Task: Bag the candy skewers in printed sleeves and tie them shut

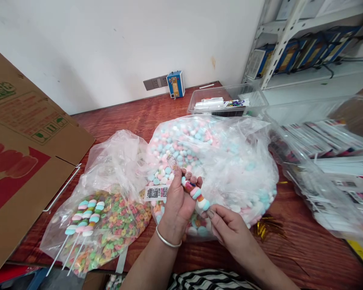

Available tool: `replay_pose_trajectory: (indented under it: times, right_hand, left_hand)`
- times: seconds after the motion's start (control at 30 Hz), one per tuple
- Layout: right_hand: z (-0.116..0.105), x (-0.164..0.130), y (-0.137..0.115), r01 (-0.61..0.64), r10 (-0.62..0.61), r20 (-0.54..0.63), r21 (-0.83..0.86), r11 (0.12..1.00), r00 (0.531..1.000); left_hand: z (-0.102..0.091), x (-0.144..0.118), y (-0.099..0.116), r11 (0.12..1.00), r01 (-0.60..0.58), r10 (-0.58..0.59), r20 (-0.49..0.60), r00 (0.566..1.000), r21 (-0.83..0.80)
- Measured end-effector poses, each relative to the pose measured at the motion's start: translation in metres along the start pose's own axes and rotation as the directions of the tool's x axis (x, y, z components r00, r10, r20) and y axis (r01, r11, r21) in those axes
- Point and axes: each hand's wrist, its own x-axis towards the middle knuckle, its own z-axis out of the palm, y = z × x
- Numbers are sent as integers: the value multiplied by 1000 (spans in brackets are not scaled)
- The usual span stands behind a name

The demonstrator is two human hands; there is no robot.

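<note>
Across my left palm lies a candy skewer [196, 192] strung with pink, white and blue marshmallows and orange and dark rings. The curled fingers of my left hand [180, 197] hold it. My right hand [230, 225] pinches its lower end, just below a blue marshmallow; the stick there is hidden by the fingers. Behind both hands sits a large clear bag of pastel marshmallows [181, 141]. To the left, a clear bag of coloured cereal rings [121, 225] has three skewers [87, 215] with white sticks lying on it.
A cardboard box [24, 161] stands at the left. Clear plastic bins [196, 96] with printed packets [314, 137] are at the back and right. Gold twist ties [264, 229] lie by my right hand. A blue device [176, 84] is against the wall, near metal shelves [278, 60].
</note>
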Motion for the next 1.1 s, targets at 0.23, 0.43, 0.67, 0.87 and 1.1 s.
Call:
replay_pose_trajectory:
  times: [0.23,0.43,0.67,0.87,1.1]
  right_hand:
    - [-6,0,0,325,-621,20,-865,382,784]
    - [-9,-5,2,307,-715,88,-934,183,693]
    - [-13,-1,-2,-81,82,-9,93,992,997]
    - [-8,2,-8,-75,79,-46,94,993,996]
    - [-7,3,-11,270,-424,-102,-633,726,900]
  left_hand:
    - [-6,-6,-10,997,-34,31,48,998,75]
    - [-7,-5,-7,999,-3,1,62,998,39]
    - [-9,-5,-2,996,72,-78,128,989,48]
    - [-8,-8,-12,997,38,-48,158,986,70]
    - [-9,-9,-12,991,63,-78,131,988,116]
